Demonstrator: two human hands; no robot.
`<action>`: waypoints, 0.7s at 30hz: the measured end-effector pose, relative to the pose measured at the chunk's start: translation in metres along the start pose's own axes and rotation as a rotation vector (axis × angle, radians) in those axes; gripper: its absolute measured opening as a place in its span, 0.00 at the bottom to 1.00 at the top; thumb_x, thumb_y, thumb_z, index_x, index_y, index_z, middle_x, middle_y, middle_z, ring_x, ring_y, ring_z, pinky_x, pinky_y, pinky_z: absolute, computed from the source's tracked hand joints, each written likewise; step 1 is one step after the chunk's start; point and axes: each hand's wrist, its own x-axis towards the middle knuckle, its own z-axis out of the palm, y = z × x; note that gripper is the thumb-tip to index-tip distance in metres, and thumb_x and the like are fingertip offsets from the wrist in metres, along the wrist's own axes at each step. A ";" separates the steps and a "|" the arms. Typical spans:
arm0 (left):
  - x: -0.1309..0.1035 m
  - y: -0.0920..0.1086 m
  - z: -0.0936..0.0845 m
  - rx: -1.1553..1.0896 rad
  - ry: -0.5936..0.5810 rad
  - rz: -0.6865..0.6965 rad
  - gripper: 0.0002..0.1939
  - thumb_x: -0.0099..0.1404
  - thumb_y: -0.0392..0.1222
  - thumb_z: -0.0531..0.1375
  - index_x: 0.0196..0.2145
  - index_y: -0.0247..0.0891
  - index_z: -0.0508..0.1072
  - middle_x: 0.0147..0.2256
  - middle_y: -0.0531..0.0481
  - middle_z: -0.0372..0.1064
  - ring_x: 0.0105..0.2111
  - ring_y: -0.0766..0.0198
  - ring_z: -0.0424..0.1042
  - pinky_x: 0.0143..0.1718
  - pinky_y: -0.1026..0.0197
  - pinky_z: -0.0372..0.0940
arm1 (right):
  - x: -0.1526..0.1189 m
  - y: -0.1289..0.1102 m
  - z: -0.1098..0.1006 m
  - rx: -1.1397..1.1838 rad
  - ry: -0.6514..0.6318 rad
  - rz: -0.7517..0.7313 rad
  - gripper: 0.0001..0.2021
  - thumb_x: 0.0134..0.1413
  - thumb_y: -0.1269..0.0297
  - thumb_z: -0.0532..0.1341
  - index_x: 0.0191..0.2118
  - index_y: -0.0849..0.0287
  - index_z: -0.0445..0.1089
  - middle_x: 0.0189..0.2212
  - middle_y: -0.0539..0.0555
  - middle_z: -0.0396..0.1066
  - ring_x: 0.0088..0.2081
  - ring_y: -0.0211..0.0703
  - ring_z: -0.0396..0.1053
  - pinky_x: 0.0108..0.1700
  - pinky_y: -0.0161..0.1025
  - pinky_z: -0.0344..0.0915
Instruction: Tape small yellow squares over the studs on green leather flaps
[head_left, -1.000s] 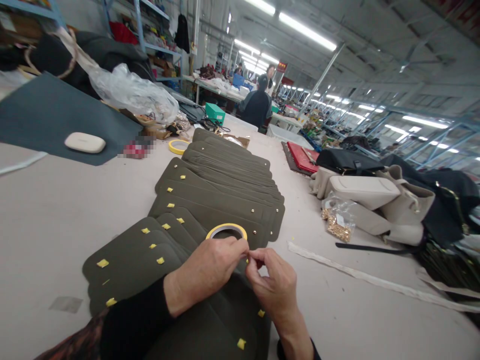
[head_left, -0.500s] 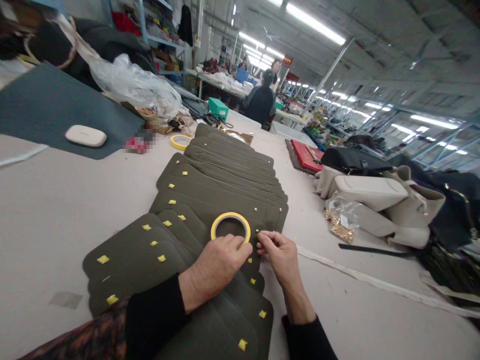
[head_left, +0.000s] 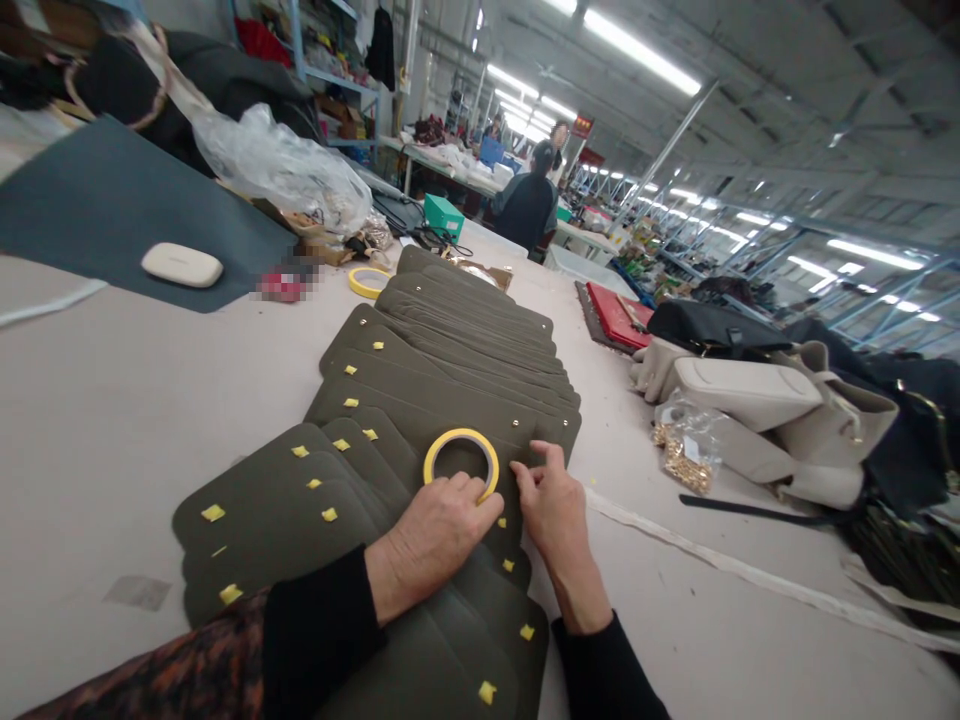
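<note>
The left hand [head_left: 439, 530] grips a yellow tape roll [head_left: 461, 434] over olive panels [head_left: 442, 395]; the right hand [head_left: 556, 510] has just unpinched, fingers slightly parted, apparently releasing something. Another roll [head_left: 366, 294] lies on the far worktop [head_left: 97, 400].

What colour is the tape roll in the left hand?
Yellow outside, with a grey inner ring; the tape roll shows best in the head view.
</note>
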 end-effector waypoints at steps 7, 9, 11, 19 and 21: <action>0.000 -0.002 0.003 0.039 0.047 -0.012 0.05 0.66 0.32 0.51 0.34 0.38 0.64 0.32 0.48 0.64 0.34 0.56 0.63 0.34 0.53 0.64 | -0.005 0.011 -0.016 -0.098 0.047 -0.442 0.09 0.63 0.69 0.52 0.38 0.60 0.69 0.32 0.56 0.73 0.34 0.43 0.71 0.39 0.39 0.67; 0.001 -0.003 0.005 0.046 0.056 -0.005 0.05 0.66 0.31 0.51 0.34 0.39 0.64 0.32 0.48 0.63 0.34 0.56 0.63 0.37 0.51 0.63 | -0.003 0.013 -0.014 -0.191 -0.034 -0.554 0.11 0.63 0.73 0.50 0.39 0.61 0.70 0.33 0.58 0.73 0.37 0.45 0.71 0.41 0.40 0.67; 0.001 -0.004 0.006 0.048 0.060 0.009 0.05 0.65 0.31 0.51 0.34 0.39 0.64 0.33 0.48 0.63 0.34 0.55 0.62 0.39 0.50 0.62 | -0.001 0.011 -0.010 -0.292 -0.094 -0.562 0.11 0.62 0.74 0.51 0.38 0.62 0.71 0.33 0.59 0.73 0.38 0.47 0.70 0.41 0.40 0.67; -0.002 -0.009 -0.011 0.014 0.035 0.032 0.07 0.64 0.28 0.50 0.36 0.38 0.63 0.34 0.49 0.61 0.33 0.59 0.61 0.32 0.58 0.61 | 0.025 -0.012 -0.004 -0.322 -0.264 -0.062 0.09 0.53 0.72 0.58 0.33 0.60 0.76 0.32 0.57 0.78 0.34 0.46 0.74 0.39 0.37 0.64; -0.004 -0.010 -0.016 -0.012 0.059 0.048 0.06 0.66 0.30 0.49 0.36 0.38 0.63 0.34 0.49 0.61 0.33 0.59 0.61 0.32 0.58 0.61 | 0.026 -0.020 -0.005 -0.274 -0.297 0.050 0.09 0.50 0.71 0.58 0.31 0.59 0.77 0.31 0.56 0.78 0.35 0.46 0.75 0.38 0.36 0.63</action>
